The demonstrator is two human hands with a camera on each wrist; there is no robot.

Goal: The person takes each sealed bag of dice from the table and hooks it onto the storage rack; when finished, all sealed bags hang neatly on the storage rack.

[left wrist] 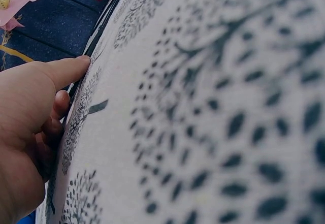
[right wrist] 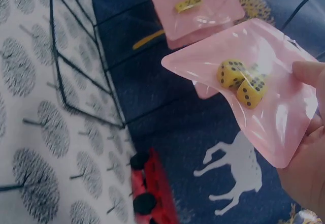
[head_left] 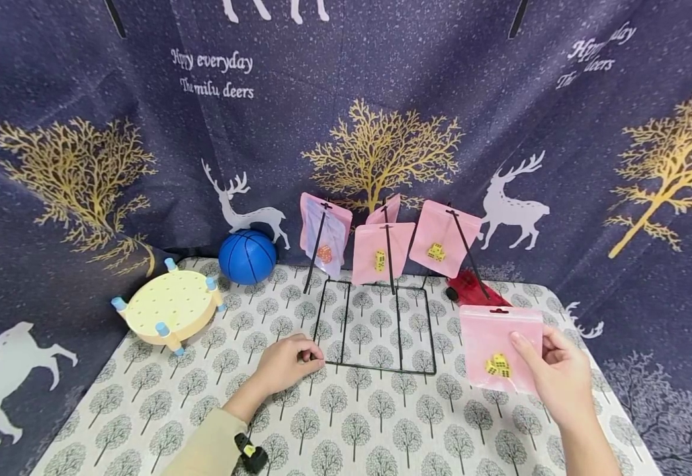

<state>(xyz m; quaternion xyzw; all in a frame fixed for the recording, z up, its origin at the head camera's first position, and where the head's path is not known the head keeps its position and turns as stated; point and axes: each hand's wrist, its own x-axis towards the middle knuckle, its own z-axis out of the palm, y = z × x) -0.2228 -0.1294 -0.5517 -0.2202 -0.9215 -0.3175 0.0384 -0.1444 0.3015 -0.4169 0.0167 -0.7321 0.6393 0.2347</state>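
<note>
In the head view my right hand (head_left: 566,370) pinches a pink zip bag (head_left: 483,330) by its right side, thumb in front and fingers behind. Yellow dice (head_left: 499,365) show through its clear front. My left hand (head_left: 291,362), fingers curled, holds the front left corner of a black wire display rack (head_left: 382,368). In the left wrist view the thumb tip lies right at the wire. Pink bags hang from the rack's prongs: one with orange dice (head_left: 324,254) at left, others with yellow dice (head_left: 380,260) in the middle and at right (head_left: 436,252).
A blue ball (head_left: 247,257) and a cream round stool (head_left: 170,304), legs up, are at the back left. A red toy vehicle (head_left: 471,289) with black wheels stands behind the held bag. The tree-print tablecloth (head_left: 298,430) meets a dark deer-print curtain (head_left: 370,79).
</note>
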